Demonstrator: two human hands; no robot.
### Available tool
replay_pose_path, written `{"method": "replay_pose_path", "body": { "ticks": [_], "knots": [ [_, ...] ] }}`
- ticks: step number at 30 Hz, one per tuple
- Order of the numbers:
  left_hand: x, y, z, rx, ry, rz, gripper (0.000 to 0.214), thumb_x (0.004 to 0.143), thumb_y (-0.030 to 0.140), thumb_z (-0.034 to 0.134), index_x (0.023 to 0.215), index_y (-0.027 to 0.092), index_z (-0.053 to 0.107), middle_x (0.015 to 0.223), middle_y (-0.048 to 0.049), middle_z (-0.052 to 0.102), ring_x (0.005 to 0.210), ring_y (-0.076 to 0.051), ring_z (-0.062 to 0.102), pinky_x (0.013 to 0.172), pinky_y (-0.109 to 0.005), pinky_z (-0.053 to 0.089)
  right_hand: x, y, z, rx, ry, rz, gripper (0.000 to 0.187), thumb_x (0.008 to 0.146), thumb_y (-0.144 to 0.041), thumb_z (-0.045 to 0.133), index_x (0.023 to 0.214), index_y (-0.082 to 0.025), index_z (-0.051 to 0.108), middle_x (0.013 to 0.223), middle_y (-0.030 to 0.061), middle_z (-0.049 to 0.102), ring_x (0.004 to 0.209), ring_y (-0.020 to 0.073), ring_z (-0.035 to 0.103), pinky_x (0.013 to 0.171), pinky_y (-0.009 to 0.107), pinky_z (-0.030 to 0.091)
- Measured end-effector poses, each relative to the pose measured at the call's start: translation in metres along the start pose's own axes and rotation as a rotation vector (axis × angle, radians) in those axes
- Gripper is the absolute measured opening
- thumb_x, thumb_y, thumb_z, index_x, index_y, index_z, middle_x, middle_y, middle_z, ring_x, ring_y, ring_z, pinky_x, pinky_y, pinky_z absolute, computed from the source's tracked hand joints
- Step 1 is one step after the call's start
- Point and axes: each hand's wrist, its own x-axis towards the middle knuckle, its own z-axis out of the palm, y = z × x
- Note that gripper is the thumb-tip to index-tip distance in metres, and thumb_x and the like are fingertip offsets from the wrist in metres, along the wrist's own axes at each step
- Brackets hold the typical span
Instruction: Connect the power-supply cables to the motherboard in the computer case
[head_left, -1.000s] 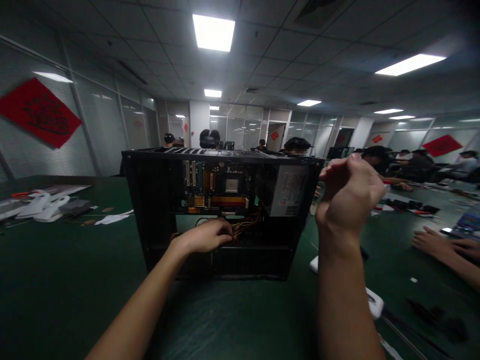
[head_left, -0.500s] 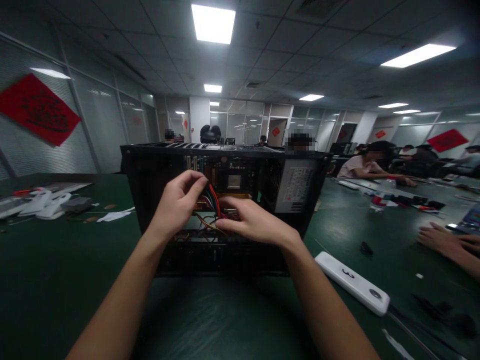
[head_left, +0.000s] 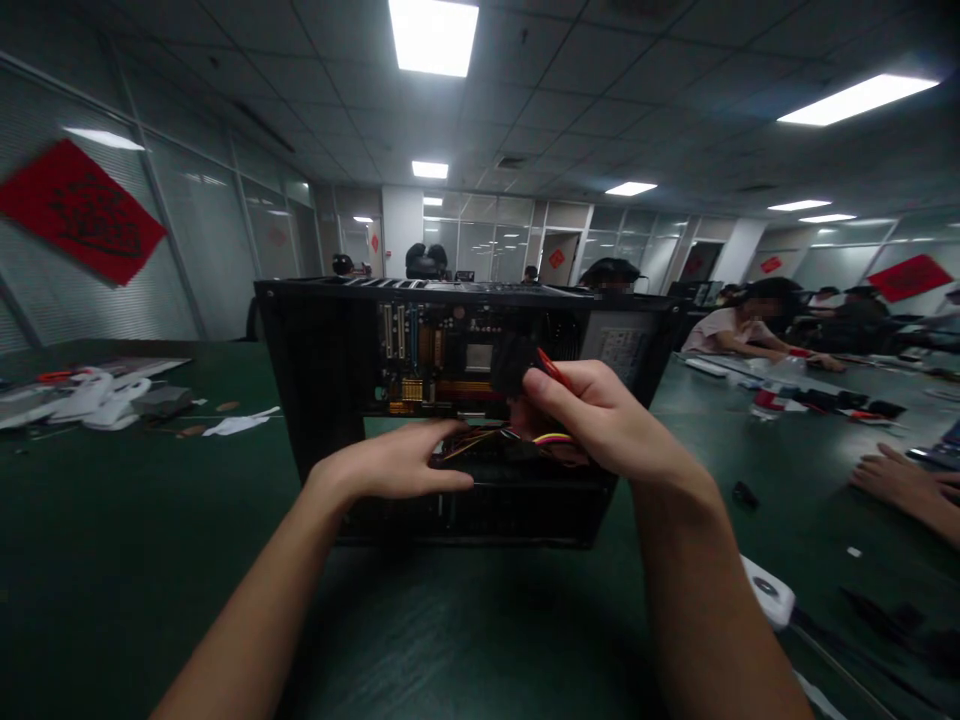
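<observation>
A black computer case [head_left: 279,400] stands on the green table with its open side facing me, a motherboard [head_left: 480,357] and a power supply [head_left: 616,345] visible inside. My right hand [head_left: 600,415] pinches a dark, blurred squarish part [head_left: 516,364] trailing red wires, in front of the board. What kind of part it is I cannot make out. Just below the board, my left hand [head_left: 390,460] has its fingers stretched and thumb apart, beside a bundle of thin cables [head_left: 480,437]. Yellow and red cables [head_left: 553,440] hang under my right hand.
Right of the case lie a white power strip [head_left: 769,590], partly behind my forearm, and a small black object [head_left: 745,495]. Another person's hands [head_left: 896,480] rest at the right edge. White parts [head_left: 112,400] and a paper scrap [head_left: 240,420] lie on the left.
My left hand has let go of the coloured wires and moved lower, fingers stretched. My right hand has risen to the right and now grips the dark part with red wires.
</observation>
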Motion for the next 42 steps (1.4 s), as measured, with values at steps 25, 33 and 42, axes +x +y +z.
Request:
{"method": "replay_pose_path", "body": {
  "ticks": [25, 33, 42],
  "knots": [
    [0.019, 0.008, -0.01, -0.196, 0.676, -0.024, 0.028, 0.078, 0.034, 0.067, 0.095, 0.014, 0.076, 0.096, -0.0068, 0.076, 0.091, -0.024, 0.069, 0.085, -0.031, 0.051, 0.039, 0.063, 0.033, -0.504, -0.34, 0.001, 0.043, 0.096, -0.05, 0.045, 0.078, -0.015, 0.062, 0.067, 0.0007, 0.058, 0.062, 0.0136, 0.051, 0.063, 0.026, 0.042],
    [0.001, 0.031, -0.016, 0.023, 0.432, -0.003, 0.031, 0.08, 0.041, 0.068, 0.101, 0.021, 0.076, 0.097, -0.0037, 0.076, 0.086, -0.023, 0.07, 0.078, -0.029, 0.053, 0.073, 0.109, 0.08, -0.158, 0.138, -0.109, 0.039, 0.091, -0.019, 0.046, 0.129, -0.018, 0.055, 0.123, 0.011, 0.065, 0.112, 0.0224, 0.06, 0.098, 0.034, 0.045],
    [0.01, 0.001, -0.016, -0.147, 0.435, -0.098, 0.047, 0.086, 0.055, 0.057, 0.104, 0.016, 0.074, 0.103, -0.0091, 0.074, 0.095, -0.026, 0.067, 0.086, -0.032, 0.051, 0.066, 0.105, 0.094, -0.118, 0.592, -0.138, 0.046, 0.102, -0.043, 0.026, 0.139, -0.02, 0.042, 0.127, 0.0124, 0.057, 0.13, 0.022, 0.046, 0.111, 0.035, 0.033]
  ]
}}
